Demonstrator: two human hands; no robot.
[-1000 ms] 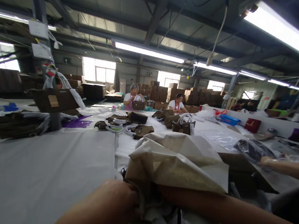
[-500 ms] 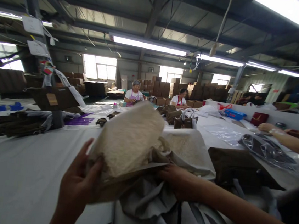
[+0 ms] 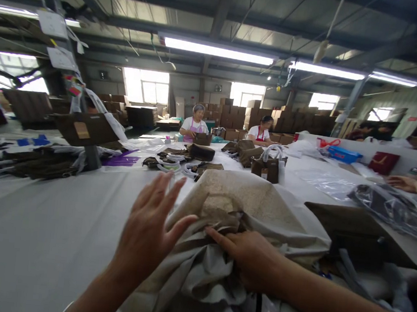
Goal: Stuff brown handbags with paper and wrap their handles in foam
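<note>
A crumpled bundle of beige fabric and white wrapping point(image 3: 259, 206) lies on the long white table point(image 3: 48, 228) right in front of me. My left hand point(image 3: 149, 224) is raised above its left side with the fingers spread, holding nothing. My right hand point(image 3: 246, 254) rests on top of the bundle, the index finger stretched toward the folded middle and the other fingers pressed into the cloth. Nothing is gripped that I can make out.
A dark flat board point(image 3: 357, 231) lies to the right of the bundle. Brown handbags point(image 3: 267, 167) and loose straps point(image 3: 170, 164) sit farther up the table. Another person's hands point(image 3: 407, 183) handle clear plastic point(image 3: 392, 210) at right. Two seated workers point(image 3: 196, 127) are far behind.
My left hand has let go of the beige flap it held up; the flap has dropped back onto the bundle. The hand now hovers spread. My right hand stays on the cloth.
</note>
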